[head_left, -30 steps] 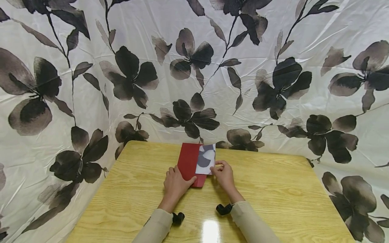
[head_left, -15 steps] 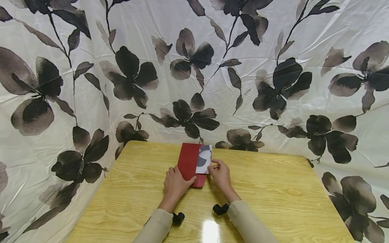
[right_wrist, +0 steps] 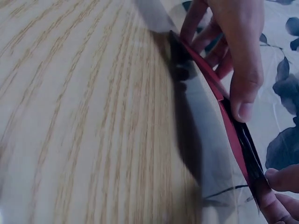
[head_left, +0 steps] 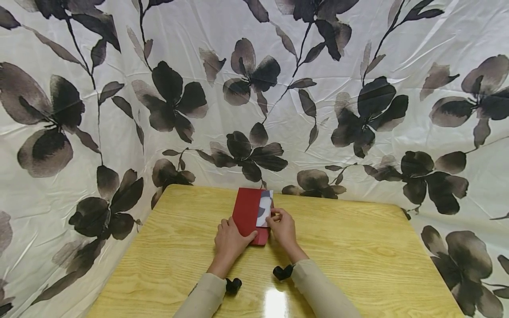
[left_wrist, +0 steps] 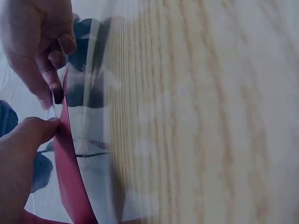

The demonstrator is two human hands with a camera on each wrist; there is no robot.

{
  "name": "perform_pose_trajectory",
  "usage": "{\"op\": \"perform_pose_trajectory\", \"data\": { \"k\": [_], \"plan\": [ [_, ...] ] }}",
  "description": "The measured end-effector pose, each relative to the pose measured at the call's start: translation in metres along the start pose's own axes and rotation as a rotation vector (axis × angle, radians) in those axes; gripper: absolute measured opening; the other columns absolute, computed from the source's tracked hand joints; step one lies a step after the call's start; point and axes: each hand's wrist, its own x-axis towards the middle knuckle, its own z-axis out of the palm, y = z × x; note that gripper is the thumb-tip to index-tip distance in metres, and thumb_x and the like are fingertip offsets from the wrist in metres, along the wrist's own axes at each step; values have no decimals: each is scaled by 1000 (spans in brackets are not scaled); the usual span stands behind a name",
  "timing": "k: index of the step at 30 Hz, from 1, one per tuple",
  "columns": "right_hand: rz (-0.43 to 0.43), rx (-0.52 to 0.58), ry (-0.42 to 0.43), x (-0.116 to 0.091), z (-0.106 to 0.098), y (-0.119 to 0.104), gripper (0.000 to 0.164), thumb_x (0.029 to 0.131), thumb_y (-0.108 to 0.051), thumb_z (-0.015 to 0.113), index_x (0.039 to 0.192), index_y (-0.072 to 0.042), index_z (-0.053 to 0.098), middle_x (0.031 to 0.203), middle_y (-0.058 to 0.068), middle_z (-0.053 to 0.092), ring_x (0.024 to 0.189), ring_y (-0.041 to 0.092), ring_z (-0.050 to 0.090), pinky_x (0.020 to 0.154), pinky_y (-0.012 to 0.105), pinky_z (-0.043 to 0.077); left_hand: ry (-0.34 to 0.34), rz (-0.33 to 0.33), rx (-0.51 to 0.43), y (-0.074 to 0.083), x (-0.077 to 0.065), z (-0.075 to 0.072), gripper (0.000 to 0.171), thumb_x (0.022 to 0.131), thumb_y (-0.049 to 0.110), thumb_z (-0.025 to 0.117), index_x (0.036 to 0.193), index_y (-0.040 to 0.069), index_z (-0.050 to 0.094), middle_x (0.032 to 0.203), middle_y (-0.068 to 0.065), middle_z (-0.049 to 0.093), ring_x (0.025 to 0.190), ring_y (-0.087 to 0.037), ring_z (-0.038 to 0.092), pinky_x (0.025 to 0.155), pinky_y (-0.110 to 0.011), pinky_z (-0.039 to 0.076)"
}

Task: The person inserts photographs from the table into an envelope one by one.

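Observation:
A red paper envelope (head_left: 246, 206) is held by my left hand (head_left: 231, 238), with the thumb across its near end. In the left wrist view that thumb (left_wrist: 39, 129) presses on the red paper (left_wrist: 70, 172). A sheet with a white and grey pattern (head_left: 263, 211) reaches out of the envelope's right side, its left part hidden in the red paper. My right hand (head_left: 283, 227) pinches the sheet's right edge between thumb and fingers. From the right wrist, the left hand (right_wrist: 238, 46) shows with its fingers beneath the envelope (right_wrist: 229, 123).
A wood-grain table (head_left: 350, 260) lies under both hands. Behind it and to the left hangs a white cloth (head_left: 302, 132) with dark flowers. Black wrist cameras (head_left: 282, 273) sit at the cuffs of the beige sleeves (head_left: 322, 291).
My right hand has moved left, and the patterned sheet has slid left into the envelope, so a narrower strip shows. The left hand and envelope have stayed in place.

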Motion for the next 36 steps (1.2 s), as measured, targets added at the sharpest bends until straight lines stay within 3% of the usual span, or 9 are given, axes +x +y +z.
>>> {"op": "perform_pose_trajectory", "data": {
  "k": [12,23,29,31,33,36],
  "plan": [
    [-10,-58,17,7,13,4,29,95,-11,81,122,-3,76,83,3,74,71,11,63,63,26,50,0,0,0,-2,1,1,99,78,67,86,135,-9,55,115,-23,57,101,-35,58,76,-52,59],
    [-9,-17,21,5,22,2,28,96,-7,80,123,0,76,82,5,74,73,12,66,63,26,51,0,2,-7,-1,1,1,99,78,67,86,134,-8,56,112,-21,57,98,-33,57,76,-49,58],
    [-29,-76,55,4,24,-4,26,94,-9,82,120,-2,79,81,3,74,72,13,66,63,29,53,12,10,-7,-1,1,0,98,77,67,87,133,-8,56,111,-20,57,98,-33,57,75,-49,59],
    [-25,-99,57,3,25,-5,26,95,-12,82,119,-5,80,82,2,75,75,14,67,71,35,56,17,12,-9,-1,0,0,98,77,66,87,133,-8,56,111,-20,57,98,-33,57,75,-49,59],
    [-34,-117,55,3,25,-4,25,95,-13,82,119,-6,80,83,1,76,78,17,69,87,42,56,21,14,-12,-1,0,0,98,77,66,87,134,-8,56,111,-20,57,98,-34,58,75,-49,59],
    [-63,-124,56,3,27,-3,25,96,-12,81,120,-6,81,83,1,76,82,22,71,108,55,45,21,16,-13,-1,0,0,99,78,65,87,134,-9,56,111,-21,58,98,-34,58,76,-49,59]
  ]
}}
